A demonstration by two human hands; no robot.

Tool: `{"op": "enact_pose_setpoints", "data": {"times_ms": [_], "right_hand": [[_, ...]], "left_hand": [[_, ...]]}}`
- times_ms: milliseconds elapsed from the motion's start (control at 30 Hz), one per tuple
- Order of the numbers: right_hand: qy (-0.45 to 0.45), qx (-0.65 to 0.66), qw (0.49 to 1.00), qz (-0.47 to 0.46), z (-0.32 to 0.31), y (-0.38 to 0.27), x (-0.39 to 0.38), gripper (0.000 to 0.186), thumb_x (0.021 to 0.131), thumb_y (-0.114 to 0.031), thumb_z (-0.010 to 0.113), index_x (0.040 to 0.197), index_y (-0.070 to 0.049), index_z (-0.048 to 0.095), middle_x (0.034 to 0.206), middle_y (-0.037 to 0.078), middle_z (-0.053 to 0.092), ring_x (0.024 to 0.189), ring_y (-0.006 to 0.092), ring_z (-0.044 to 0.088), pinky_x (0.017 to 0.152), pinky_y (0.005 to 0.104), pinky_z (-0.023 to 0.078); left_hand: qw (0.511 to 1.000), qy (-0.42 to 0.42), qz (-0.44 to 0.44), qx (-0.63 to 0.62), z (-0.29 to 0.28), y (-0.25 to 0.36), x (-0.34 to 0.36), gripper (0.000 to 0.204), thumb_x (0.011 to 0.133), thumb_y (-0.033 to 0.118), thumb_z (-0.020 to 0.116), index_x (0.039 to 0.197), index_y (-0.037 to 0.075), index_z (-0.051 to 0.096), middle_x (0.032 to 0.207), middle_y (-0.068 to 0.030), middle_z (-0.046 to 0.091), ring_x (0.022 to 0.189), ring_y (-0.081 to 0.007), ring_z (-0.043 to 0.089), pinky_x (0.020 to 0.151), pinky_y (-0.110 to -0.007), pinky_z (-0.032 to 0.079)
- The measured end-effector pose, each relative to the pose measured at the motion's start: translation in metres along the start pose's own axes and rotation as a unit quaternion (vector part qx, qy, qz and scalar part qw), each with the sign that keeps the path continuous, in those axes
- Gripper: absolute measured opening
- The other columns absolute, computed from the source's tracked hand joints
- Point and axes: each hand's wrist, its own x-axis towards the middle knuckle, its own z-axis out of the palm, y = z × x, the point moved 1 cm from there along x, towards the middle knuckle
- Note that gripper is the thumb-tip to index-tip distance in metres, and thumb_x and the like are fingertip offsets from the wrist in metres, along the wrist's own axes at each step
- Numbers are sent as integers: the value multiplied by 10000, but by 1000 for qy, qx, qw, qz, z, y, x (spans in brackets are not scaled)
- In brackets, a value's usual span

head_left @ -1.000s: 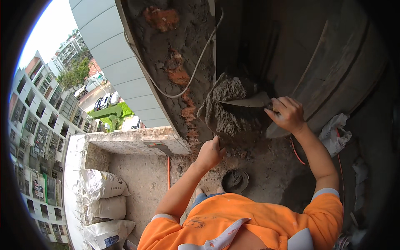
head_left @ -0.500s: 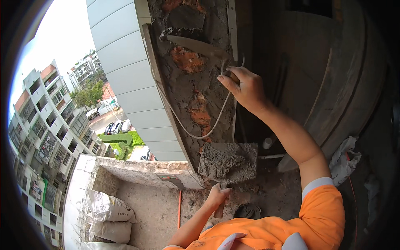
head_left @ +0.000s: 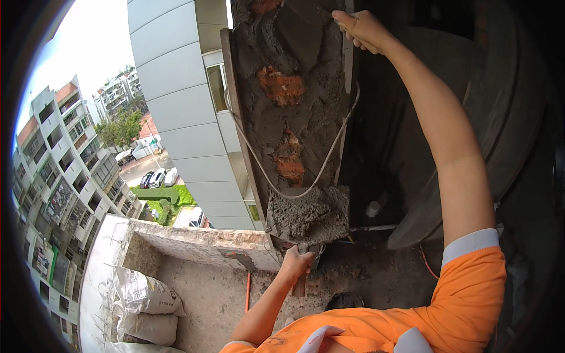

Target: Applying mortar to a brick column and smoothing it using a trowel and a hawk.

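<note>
A narrow brick column [head_left: 323,126] stands before me, mostly coated in wet grey mortar, with orange brick patches [head_left: 281,87] showing through. My right hand [head_left: 362,30] is closed round a trowel [head_left: 325,16], high at the column's right edge. The trowel's blade lies against the column and is hard to tell from the dark mortar. Low in front of me, my left hand [head_left: 294,263] grips the handle of a plasterer's hawk [head_left: 299,287]. A heap of mortar [head_left: 309,217] covers its board, which is close to the column's foot.
A pale cable [head_left: 276,191] hangs in a loop across the column. Straight strips [head_left: 242,126] edge it. To the left are a low wall [head_left: 200,233] with a drop beyond, stacked white sacks [head_left: 147,294] and an orange pipe [head_left: 248,291]. A dark round bucket [head_left: 346,301] sits near me.
My right hand and the trowel have moved up the column, and the mortar on the blade is now against the surface. The hawk has shifted slightly left and up with my left hand.
</note>
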Motion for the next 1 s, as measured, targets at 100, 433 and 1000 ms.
{"op": "enact_pose_setpoints", "data": {"times_ms": [100, 433, 1000], "right_hand": [[32, -75, 996, -32, -19, -12, 14, 562, 917, -571, 516, 745, -45, 613, 586, 38, 529, 442, 92, 491, 390, 247, 397], [-79, -412, 887, -193, 6, -64, 18, 563, 920, -534, 544, 668, -35, 609, 512, 81, 495, 508, 200, 540, 540, 343, 475], [75, -386, 898, -196, -37, -76, 9, 473, 883, -486, 548, 761, -51, 686, 764, 146, 682, 746, 343, 669, 696, 444, 508]], "left_hand": [[1000, -20, -5, 1, -1, 1, 0, 215, 827, 122, 647, 900, 32, 466, 635, -27, 509, 463, -120, 476, 435, -277, 406], [1000, -10, -4, 26, -14, 0, -6, 176, 812, 125, 622, 818, 19, 482, 610, -35, 523, 464, -129, 499, 444, -294, 416], [1000, 6, -10, 10, -14, -8, -6, 216, 808, 121, 656, 860, 29, 468, 630, -33, 519, 447, -124, 486, 424, -284, 411]]}}
